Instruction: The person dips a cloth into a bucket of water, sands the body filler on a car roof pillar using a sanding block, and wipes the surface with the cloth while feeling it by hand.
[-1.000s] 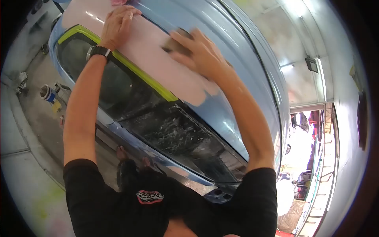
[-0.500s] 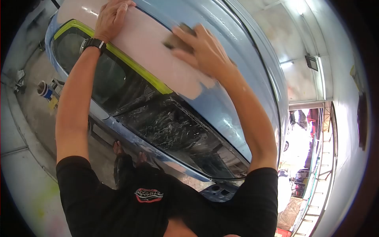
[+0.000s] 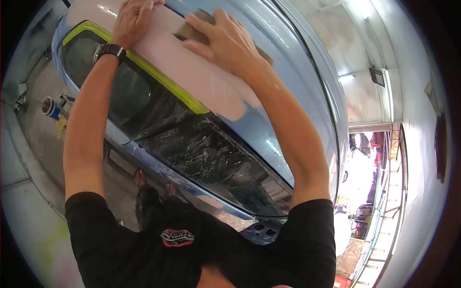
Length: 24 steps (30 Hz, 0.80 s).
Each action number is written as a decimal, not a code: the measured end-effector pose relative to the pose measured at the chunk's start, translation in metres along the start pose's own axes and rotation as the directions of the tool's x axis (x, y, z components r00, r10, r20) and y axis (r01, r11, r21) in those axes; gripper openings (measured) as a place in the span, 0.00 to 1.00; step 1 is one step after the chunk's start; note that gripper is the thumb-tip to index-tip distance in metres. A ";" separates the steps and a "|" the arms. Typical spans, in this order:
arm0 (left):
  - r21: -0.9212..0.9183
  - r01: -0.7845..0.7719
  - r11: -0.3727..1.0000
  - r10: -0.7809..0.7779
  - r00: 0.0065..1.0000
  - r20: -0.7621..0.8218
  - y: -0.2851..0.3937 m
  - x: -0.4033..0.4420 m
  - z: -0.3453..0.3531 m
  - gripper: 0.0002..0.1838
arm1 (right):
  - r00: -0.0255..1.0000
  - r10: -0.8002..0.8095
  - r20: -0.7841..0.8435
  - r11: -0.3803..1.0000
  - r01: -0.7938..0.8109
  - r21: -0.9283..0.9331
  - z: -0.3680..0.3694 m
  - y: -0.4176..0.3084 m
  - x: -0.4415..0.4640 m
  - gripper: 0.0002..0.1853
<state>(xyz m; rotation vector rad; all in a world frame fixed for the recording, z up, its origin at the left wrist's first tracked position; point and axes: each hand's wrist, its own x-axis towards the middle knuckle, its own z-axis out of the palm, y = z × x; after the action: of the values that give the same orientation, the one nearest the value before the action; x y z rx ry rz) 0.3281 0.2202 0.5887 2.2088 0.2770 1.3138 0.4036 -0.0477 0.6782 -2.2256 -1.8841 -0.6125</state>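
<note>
In the head view, my right hand (image 3: 223,41) grips a long brownish-grey sanding block (image 3: 194,30), its fingers spread over the top. The block lies against the car's roof (image 3: 230,89), where a pinkish primer patch borders blue paint. My left hand (image 3: 133,23) rests on the primed part of the roof edge, to the left of the block, holding nothing that I can see. Its fingertips are partly cut off by the frame's top. Below that hand, yellow-green masking tape (image 3: 158,79) runs along the top of the side window (image 3: 127,96).
Dusty, smeared dark glass (image 3: 201,153) fills the nearer side window. A bucket (image 3: 50,108) stands on the floor at left. A wall with lamps (image 3: 377,76) rises at right, beside a bright doorway (image 3: 360,177). My bare feet (image 3: 139,177) show beside the car.
My right hand has slid the sanding block up and to the left along the roof. My left hand has shifted only slightly left and stays on the roof edge.
</note>
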 end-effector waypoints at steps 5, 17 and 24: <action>0.031 -0.023 0.999 0.021 0.999 0.045 -0.004 -0.004 0.000 0.22 | 0.970 0.133 0.203 0.986 -0.110 -0.122 -0.078 -0.017 -0.153 0.35; -0.007 0.005 1.000 -0.005 0.999 0.052 -0.001 -0.002 -0.004 0.23 | 0.996 0.062 0.063 0.998 -0.060 -0.030 -0.011 -0.010 -0.023 0.34; 0.062 -0.109 0.992 0.103 0.990 0.095 -0.006 -0.001 -0.005 0.21 | 0.973 0.147 0.178 0.987 -0.133 -0.086 -0.062 -0.021 -0.137 0.33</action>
<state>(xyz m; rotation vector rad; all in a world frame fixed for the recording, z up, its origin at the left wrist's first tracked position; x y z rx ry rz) 0.3244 0.2266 0.5864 2.3620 0.1734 1.2708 0.3536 -0.1911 0.6753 -2.5149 -1.7895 -0.4756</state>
